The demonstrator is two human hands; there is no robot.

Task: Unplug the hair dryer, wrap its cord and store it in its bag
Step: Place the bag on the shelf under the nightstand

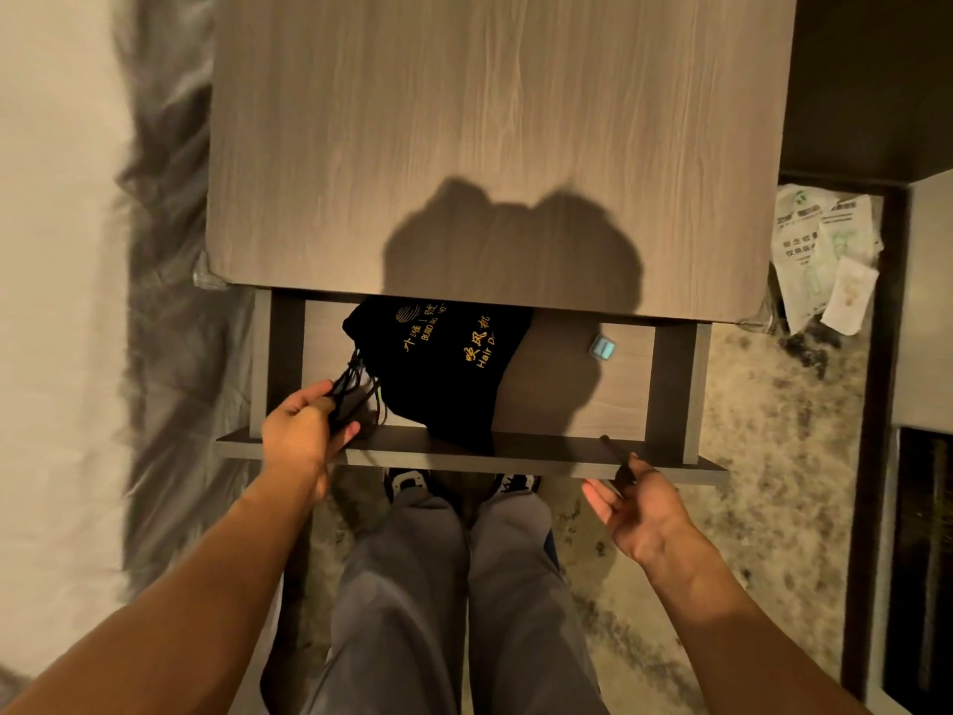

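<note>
A black drawstring bag (443,363) with gold lettering reading "Hair Dr…" lies in the open drawer (567,384) under the wooden tabletop. Its far end is hidden beneath the top. My left hand (301,430) grips the bag's black drawstrings (356,389) at the drawer's left front corner. At the drawer's front panel (515,451), right side, my right hand (637,508) has its fingers spread, a thin dark stick-like piece against them. The hair dryer itself and its cord are not visible; the bag bulges.
A small teal object (602,347) sits in the drawer's right part. A white bed (56,301) runs along the left. Printed leaflets (825,255) lie on the mottled carpet at right beside dark furniture (876,85). My legs and shoes stand below the drawer.
</note>
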